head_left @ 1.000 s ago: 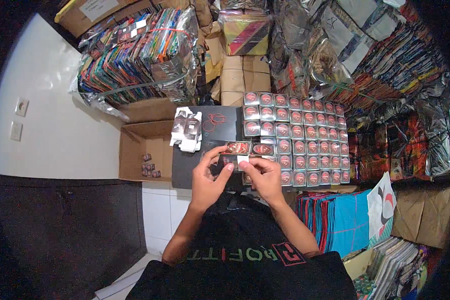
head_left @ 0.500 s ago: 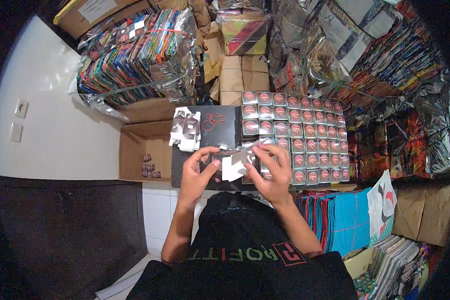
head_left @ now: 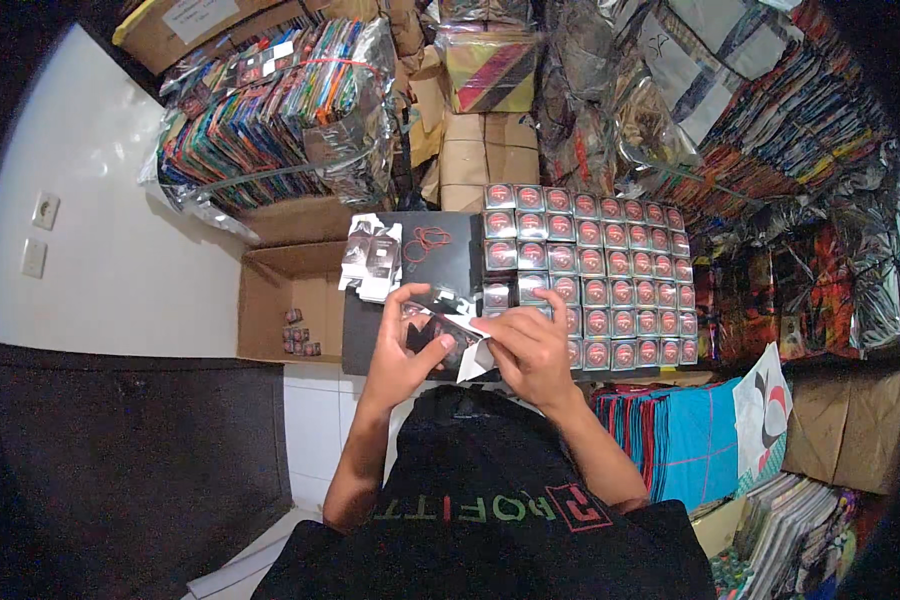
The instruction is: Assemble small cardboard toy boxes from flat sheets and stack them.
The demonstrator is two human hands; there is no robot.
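Note:
Between my hands, over the near edge of a black tabletop (head_left: 452, 268), is a small dark carton (head_left: 440, 328) with white inner flaps. My left hand (head_left: 398, 350) grips its dark body, thumb on the near side and fingers around the far side. Closed on a white flap at the right end of this carton is my right hand (head_left: 532, 352), fingertips pressed to it. What the carton contains cannot be made out. Flattened dark-and-white cartons (head_left: 378, 258) lie stacked at the table's left. Close by are red rubber bands (head_left: 430, 238).
Rows of small boxes with round red labels (head_left: 618, 262) cover the table's right side. An open cardboard box (head_left: 262, 325) at the left holds several small boxes (head_left: 300, 337). Plastic-wrapped bundles (head_left: 270, 125) are piled behind; blue folded stacks (head_left: 685, 440) stand at the right.
The carton has turned in my hands, and its white flaps have been pushed inward and lowered. My right hand has moved slightly left, from holding a raised flap to pressing at the carton's end.

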